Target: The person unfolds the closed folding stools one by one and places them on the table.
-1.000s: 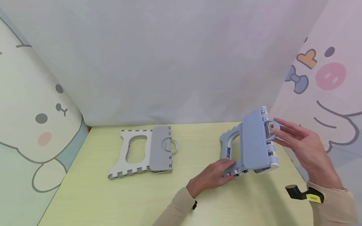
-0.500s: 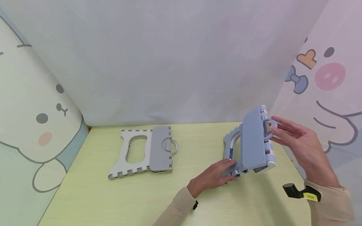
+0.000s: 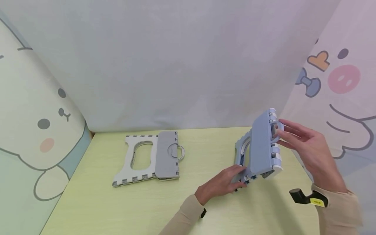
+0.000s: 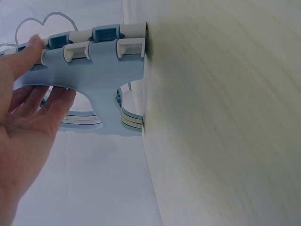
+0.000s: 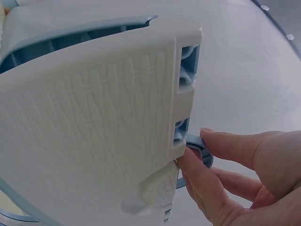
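Observation:
A folded blue and white step stool [image 3: 260, 143] stands tilted at the right of the table, its leg end down at the tabletop. My left hand [image 3: 221, 182] grips the near side edge of its leg panel; in the left wrist view the thumb [image 4: 28, 54] lies on the hinged edge and the other fingers reach into the cut-out. My right hand [image 3: 308, 147] pinches the blue loop handle [image 5: 207, 157] at the stool's top edge. In the right wrist view, the white textured panel [image 5: 103, 122] faces the camera.
A second folded step stool, grey and white [image 3: 166, 155], lies flat on the pale green table [image 3: 132, 209] to the left, its loop handle pointing right. A plain curtain [image 3: 188, 65] hangs behind, and cartoon-printed panels [image 3: 337, 107] flank both sides.
The blue stool's top edge has swung slightly left, and my right hand has moved left with the handle. My left hand has stayed almost in place. The grey stool has not moved.

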The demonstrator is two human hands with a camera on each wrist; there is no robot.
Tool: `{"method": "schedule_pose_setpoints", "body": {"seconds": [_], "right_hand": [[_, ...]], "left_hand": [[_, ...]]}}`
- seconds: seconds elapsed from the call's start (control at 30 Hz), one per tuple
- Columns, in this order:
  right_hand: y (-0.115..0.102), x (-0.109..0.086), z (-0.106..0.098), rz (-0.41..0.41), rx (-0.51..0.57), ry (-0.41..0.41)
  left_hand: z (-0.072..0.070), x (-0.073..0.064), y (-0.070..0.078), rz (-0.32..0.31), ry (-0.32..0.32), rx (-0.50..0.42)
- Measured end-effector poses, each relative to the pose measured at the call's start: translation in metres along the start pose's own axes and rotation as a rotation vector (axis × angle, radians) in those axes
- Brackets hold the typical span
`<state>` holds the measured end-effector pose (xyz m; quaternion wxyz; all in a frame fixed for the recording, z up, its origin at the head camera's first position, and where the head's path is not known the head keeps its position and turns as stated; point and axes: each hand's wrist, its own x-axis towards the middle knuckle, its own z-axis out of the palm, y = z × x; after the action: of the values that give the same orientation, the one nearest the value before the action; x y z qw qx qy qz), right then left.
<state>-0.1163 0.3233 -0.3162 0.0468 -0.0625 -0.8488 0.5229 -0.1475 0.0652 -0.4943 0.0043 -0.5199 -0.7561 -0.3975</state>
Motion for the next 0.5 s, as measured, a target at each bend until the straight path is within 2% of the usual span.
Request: {"method": "schedule_pose_setpoints", "body": {"seconds": [0.2,0.5], "right_hand": [[-0.0045,0.0014,0.0040,-0.001,0.041,0.001],[-0.0104,-0.0006,0.0090,0.031,0.098,0.004]], "left_hand": [[0.0013,-0.0007,-0.0019,-0.002,0.000,-0.043],[0.0011,0.0019,-0.0017,-0.013,-0.016,-0.046]]}}
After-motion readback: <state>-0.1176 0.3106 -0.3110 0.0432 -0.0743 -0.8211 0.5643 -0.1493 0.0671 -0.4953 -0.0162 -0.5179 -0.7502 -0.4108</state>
